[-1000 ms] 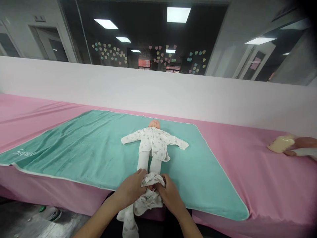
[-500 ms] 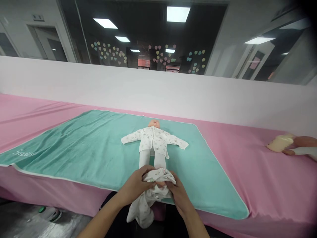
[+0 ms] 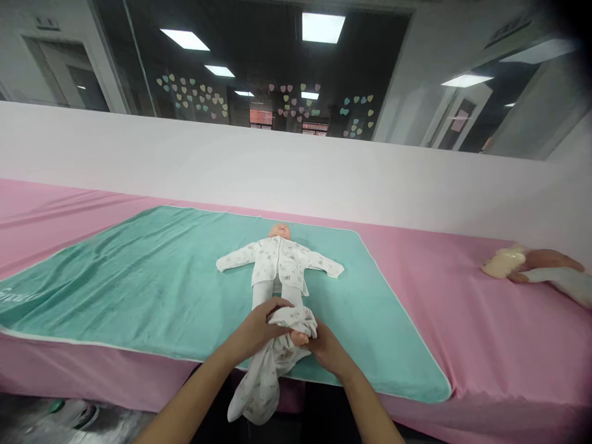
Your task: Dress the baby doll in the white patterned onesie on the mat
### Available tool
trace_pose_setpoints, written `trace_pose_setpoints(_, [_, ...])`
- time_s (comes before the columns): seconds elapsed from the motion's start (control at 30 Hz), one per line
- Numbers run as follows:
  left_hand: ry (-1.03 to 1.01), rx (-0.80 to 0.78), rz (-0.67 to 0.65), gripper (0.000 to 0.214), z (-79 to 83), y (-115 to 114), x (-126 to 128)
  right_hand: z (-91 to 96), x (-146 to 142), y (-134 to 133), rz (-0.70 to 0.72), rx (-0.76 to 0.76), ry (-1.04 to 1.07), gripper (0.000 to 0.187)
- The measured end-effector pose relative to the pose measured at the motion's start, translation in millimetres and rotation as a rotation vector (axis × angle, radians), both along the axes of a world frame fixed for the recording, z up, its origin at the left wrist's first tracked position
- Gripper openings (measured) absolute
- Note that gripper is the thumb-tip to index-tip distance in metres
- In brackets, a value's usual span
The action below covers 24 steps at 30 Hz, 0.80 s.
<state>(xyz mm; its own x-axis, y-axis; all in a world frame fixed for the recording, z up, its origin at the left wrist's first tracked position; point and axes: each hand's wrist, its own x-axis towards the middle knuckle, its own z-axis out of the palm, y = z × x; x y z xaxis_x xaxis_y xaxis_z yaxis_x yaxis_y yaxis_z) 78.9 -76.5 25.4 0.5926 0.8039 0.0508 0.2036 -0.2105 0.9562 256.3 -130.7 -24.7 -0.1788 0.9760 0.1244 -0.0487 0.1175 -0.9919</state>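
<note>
Pinches bunched pants (image 3: 263, 388) in left grip (image 3: 250, 333); cups right grip (image 3: 329, 348) against them and the foot (image 3: 300, 338) of a doll (image 3: 280, 262), exact hold unclear. Lets pants hang from between both grips along a steep slant, with loose end below left grip. Has doll lying face-up just beyond, on green towel (image 3: 161, 290), with head pointing away.

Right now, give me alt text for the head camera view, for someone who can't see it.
A person's left hand and right hand hold a bunched, printed white garment at a baby doll's legs, one foot showing among its folds. The doll lies on its back in a printed white jacket, on a teal towel spread over a pink cover.
</note>
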Motion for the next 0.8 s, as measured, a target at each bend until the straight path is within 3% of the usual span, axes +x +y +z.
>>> trace_pose_setpoints(0.13, [-0.003,0.052,0.001,0.031,-7.0,20,-3,-3.7,4,11,0.062,0.015,0.040,0.045])
trace_pose_setpoints(0.27, [0.011,0.113,0.047,0.027,-6.6,25,3,-12.2,19,27,0.117,-0.040,0.003,0.040])
trace_pose_setpoints(0.33, [0.051,0.068,0.018,0.031,-0.4,23,3,-12.2,35,36,0.137,-0.042,-0.062,0.039])
trace_pose_setpoints(0.47, [0.137,-0.043,-0.213,0.029,25.8,31,-13,-5.5,68,48,0.212,-0.065,-0.233,0.024])
trace_pose_setpoints(0.6, [-0.106,-0.171,-0.073,0.018,42.3,64,-39,1.3,84,53,0.310,-0.090,-0.262,0.018])
trace_pose_setpoints(0.7, [-0.301,-0.276,0.034,0.023,25.0,87,-43,-0.9,85,57,0.302,-0.070,-0.243,0.022])
trace_pose_setpoints(0.8, [-0.371,-0.385,0.013,0.033,-10.5,95,-30,-7.8,81,64,0.227,-0.004,-0.307,0.020])
